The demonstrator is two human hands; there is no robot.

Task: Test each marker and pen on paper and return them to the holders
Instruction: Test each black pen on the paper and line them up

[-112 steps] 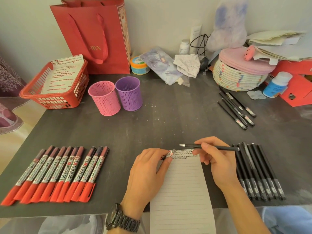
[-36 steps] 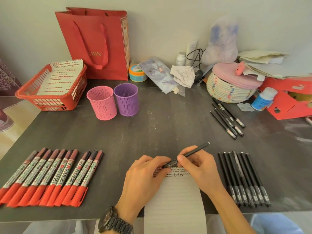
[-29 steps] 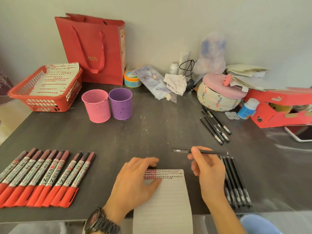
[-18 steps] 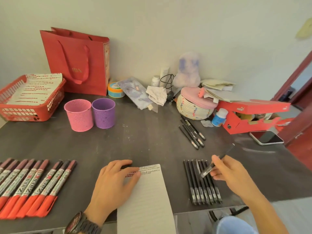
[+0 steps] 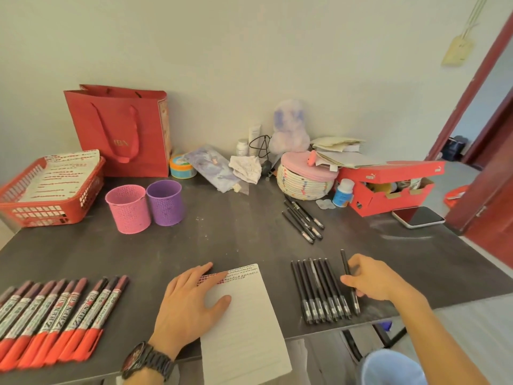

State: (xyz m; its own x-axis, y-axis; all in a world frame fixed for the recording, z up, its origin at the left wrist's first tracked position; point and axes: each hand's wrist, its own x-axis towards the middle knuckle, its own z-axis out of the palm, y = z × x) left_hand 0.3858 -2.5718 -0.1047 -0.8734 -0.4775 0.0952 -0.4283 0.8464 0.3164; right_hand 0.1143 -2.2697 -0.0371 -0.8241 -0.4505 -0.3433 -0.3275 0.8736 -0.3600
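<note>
My left hand [image 5: 191, 304] lies flat on the lined notepad [image 5: 244, 323], whose top rows carry small test marks. My right hand [image 5: 372, 279] holds a black pen [image 5: 347, 270] and sets it down at the right end of a row of several black pens [image 5: 319, 290] near the front edge. A row of several red-capped markers [image 5: 55, 315] lies at the front left. A second small group of black pens [image 5: 302, 220] lies farther back. The pink holder [image 5: 127, 209] and purple holder [image 5: 165, 202] stand upright at mid left.
A red basket [image 5: 52, 212] with marked paper sits at the left, a red gift bag [image 5: 122, 129] behind it. A woven basket [image 5: 302, 179], a small bottle [image 5: 342, 193], a red shoebox [image 5: 388, 190] and a phone [image 5: 417, 216] crowd the back right. The table's front edge [image 5: 347, 326] is close.
My right hand wrote on the notepad, then carried the black pen right and lowered it beside the pen row. My left hand stayed on the pad. The view swung right.
</note>
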